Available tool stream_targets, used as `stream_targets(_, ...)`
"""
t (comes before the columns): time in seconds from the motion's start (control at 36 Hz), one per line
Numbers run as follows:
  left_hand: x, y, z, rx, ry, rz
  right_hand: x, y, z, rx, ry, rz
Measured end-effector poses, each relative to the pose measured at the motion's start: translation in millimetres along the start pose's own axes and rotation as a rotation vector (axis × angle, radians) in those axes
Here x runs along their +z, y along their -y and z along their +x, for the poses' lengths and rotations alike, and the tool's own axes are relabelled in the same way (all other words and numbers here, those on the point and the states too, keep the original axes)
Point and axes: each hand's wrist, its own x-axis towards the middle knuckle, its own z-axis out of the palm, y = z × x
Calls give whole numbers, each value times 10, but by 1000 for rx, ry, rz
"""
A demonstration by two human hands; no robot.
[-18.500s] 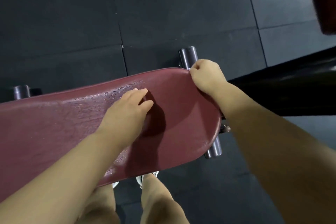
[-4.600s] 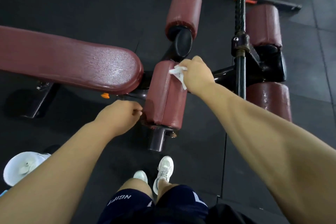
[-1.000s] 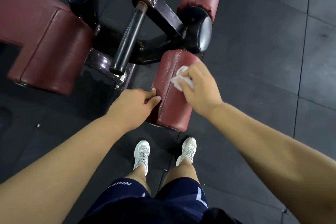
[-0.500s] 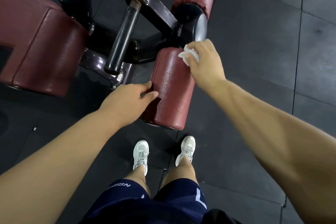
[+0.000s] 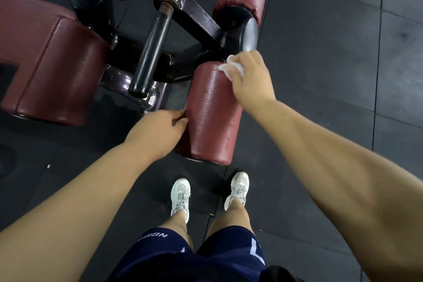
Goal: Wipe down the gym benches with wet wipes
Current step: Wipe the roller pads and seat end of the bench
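Where wiped, glistening maroon roller pad [image 5: 212, 112]

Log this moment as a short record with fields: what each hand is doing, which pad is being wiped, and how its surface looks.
right hand: right hand holds a crumpled white wipe against the far end of the roller pad
left hand: left hand steadies the pad's near left side, fingers on it
pad surface: dark red, wet sheen with droplets
other pads: wider red pad at left, untouched
floor: black rubber tiles
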Motion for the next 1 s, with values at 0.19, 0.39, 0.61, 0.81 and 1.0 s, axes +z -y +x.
stream_targets(0.19, 65, -133, -91, 52, -55, 66, 21, 85, -621, -195, 76, -7)
stream_targets(0.39, 162, 49, 30, -67, -51, -147, 37, 112, -1142, -616, 221, -32)
stream_targets(0.61, 73, 19, -21, -60, 33, -39, 11, 35, -63, -24, 13, 8)
stream_targets(0.81, 83, -92, -164, -11, -14, 42, 39, 57, -562, -135, 30, -13)
stream_targets(1.0, 174, 123, -8, -106, 73, -165, 98, 22, -1182, -538, 197, -107)
